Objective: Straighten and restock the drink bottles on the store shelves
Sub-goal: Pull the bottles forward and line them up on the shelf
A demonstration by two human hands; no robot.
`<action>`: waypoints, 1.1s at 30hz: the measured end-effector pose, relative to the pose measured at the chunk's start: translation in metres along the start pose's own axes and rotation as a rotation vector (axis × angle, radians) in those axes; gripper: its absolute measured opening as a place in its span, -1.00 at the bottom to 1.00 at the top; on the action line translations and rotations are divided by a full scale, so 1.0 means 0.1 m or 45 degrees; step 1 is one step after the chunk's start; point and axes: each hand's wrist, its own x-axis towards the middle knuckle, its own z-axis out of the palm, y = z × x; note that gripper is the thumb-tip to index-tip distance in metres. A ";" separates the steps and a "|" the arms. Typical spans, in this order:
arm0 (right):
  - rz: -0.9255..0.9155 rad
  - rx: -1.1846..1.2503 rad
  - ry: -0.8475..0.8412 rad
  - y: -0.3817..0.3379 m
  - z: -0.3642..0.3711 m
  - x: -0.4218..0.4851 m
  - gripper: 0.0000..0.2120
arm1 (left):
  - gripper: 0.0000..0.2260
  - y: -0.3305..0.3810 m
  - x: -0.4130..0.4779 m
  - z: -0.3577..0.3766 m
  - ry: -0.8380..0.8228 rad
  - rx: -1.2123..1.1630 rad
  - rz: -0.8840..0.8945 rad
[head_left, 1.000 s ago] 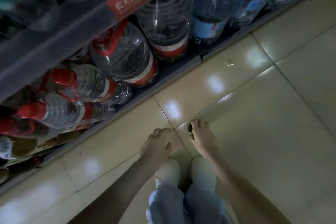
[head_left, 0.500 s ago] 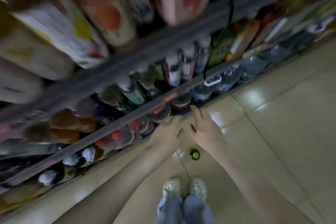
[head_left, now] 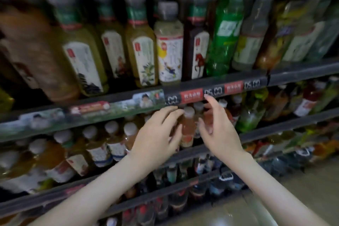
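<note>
left hand (head_left: 157,134) and right hand (head_left: 220,130) flank a pink bottle (head_left: 187,130) at the front of the middle shelf (head_left: 266,130), fingers spread, gripping nothing; best to close both on its body, keep it upright, label turned out

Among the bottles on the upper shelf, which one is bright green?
The tall green bottle, just right of the dark bottle with the horse label. Its neck rises above its neighbours.
</note>
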 end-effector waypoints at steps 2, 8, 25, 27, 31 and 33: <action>-0.169 -0.027 0.138 -0.21 0.02 0.22 -0.43 | -0.67 -0.14 0.01 -0.24 0.170 0.058 0.019; -0.391 -0.067 0.420 -0.69 0.12 0.93 -0.40 | -0.63 -0.45 0.26 -0.72 0.482 0.208 -0.010; -0.233 -0.437 0.077 -0.83 -0.05 1.85 -0.41 | -0.33 -0.55 1.15 -0.71 0.169 0.167 -0.296; -0.274 -0.268 0.056 -0.80 -0.05 1.75 -0.42 | -0.32 -0.55 1.15 -0.69 0.151 0.144 -0.323; -0.364 -0.024 0.007 -0.70 -0.07 1.62 -0.37 | -0.32 -0.50 1.12 -0.62 0.199 0.099 -0.341; -0.392 0.028 0.058 -0.68 -0.08 1.58 -0.39 | -0.34 -0.43 1.04 -0.56 0.223 0.082 -0.335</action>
